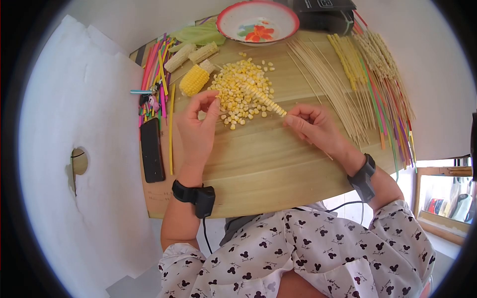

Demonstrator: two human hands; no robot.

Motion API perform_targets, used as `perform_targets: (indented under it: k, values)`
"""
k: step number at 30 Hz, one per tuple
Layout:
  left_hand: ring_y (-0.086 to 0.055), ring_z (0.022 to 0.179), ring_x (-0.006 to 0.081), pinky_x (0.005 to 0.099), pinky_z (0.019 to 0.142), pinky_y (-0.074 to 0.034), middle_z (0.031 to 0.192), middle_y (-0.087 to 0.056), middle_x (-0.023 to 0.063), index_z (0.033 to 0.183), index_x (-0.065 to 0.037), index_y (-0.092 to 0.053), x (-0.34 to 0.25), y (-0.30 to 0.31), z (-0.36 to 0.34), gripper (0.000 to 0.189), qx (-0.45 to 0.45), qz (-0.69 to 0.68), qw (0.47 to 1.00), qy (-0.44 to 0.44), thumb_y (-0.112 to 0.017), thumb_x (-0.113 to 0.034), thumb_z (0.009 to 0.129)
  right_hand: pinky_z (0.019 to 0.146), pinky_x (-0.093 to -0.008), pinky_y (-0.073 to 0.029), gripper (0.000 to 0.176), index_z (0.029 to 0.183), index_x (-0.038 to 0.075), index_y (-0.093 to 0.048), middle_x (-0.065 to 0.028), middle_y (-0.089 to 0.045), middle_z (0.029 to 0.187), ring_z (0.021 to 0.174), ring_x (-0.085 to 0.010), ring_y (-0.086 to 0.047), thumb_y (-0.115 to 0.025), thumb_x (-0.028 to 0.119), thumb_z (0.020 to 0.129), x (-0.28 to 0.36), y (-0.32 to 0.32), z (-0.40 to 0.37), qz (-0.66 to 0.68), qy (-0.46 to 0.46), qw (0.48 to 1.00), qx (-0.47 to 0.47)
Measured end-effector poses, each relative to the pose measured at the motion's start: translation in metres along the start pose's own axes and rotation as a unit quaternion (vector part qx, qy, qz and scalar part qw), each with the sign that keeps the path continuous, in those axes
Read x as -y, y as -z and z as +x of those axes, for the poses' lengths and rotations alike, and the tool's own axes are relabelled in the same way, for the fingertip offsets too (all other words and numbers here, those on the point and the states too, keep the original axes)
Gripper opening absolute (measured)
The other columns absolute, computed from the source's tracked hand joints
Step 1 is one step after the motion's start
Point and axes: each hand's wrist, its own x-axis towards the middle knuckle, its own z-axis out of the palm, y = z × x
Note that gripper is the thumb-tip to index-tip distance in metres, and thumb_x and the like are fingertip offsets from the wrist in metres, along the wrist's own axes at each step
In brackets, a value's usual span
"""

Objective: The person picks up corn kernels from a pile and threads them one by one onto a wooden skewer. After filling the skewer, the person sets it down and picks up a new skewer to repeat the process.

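Observation:
My right hand (314,125) pinches a thin wooden skewer strung with corn kernels (266,101). The kernel-covered part slants up and left over the pile, and the skewer's bare end shows below the hand. My left hand (199,119) is at the left edge of the loose corn kernels (242,97), thumb and forefinger pressed together; whatever lies between the tips is too small to make out. Just above it sits a partly stripped corn cob (194,80) with yellow kernels. Two bare cobs (180,57) (203,51) lie behind that, near green husks (198,34).
An enamel basin (223,25) with a red rim stands at the back. Bare skewers (330,84) lie right of the pile, beside finished kernel skewers (380,54). Colored sticks (158,64), keys with a pink charm (153,103) and a phone (152,150) line the left edge.

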Motion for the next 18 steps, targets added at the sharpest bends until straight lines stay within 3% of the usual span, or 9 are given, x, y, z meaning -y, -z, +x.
perform_targets:
  k: [5,8,10,13,18]
  values:
    - [-0.053,0.077,0.0084,0.0228,0.069,-0.044,0.088,-0.061,0.002,0.096,-0.001,-0.066,-0.008,-0.001,-0.001,0.012,0.085,0.124,0.989,0.01,-0.065,-0.004,0.084,0.046,-0.017,-0.028,0.015,0.087,0.004,-0.062,0.009,-0.048,0.062,0.053,0.0016,-0.038,-0.06,0.017,0.093,0.001,0.002,-0.001,-0.017,0.005,1.0,-0.004]
    - [-0.054,0.075,0.0124,0.025,0.068,-0.045,0.084,-0.058,0.0034,0.095,-0.002,-0.066,0.003,-0.006,-0.002,0.015,0.129,0.148,0.979,-0.058,-0.066,-0.004,0.081,0.046,-0.0169,-0.028,0.015,0.087,0.004,-0.062,0.0091,-0.048,0.062,0.053,0.0016,-0.038,-0.06,0.018,0.093,0.003,-0.001,-0.001,-0.015,-0.004,1.0,-0.006]
    - [-0.054,0.081,0.0242,0.0338,0.071,-0.044,0.08,-0.056,0.0092,0.09,-0.003,-0.065,0.001,-0.008,-0.003,0.012,0.137,0.207,0.965,-0.078,-0.064,-0.003,0.079,0.046,-0.0171,-0.028,0.016,0.086,0.004,-0.062,0.0091,-0.048,0.062,0.053,0.0015,-0.038,-0.06,0.018,0.093,0.002,-0.001,-0.002,-0.019,-0.001,1.0,-0.008]
    - [-0.056,0.075,0.0175,0.0269,0.067,-0.045,0.081,-0.057,0.0067,0.095,-0.003,-0.066,0.003,-0.007,-0.002,0.015,0.142,0.251,0.952,-0.1,-0.064,-0.004,0.08,0.047,-0.0173,-0.029,0.016,0.085,0.004,-0.062,0.0089,-0.048,0.062,0.054,0.0014,-0.039,-0.061,0.018,0.092,0.002,-0.001,-0.002,-0.03,0.001,1.0,-0.007]
    - [-0.057,0.072,0.0169,0.0273,0.067,-0.046,0.079,-0.058,0.0068,0.093,-0.002,-0.065,0.003,-0.011,-0.005,0.013,0.113,0.248,0.956,-0.106,-0.064,-0.003,0.081,0.047,-0.0174,-0.028,0.016,0.085,0.004,-0.062,0.0091,-0.048,0.062,0.054,0.0018,-0.038,-0.061,0.018,0.092,0.001,-0.001,-0.002,-0.025,0.001,1.0,0.001]
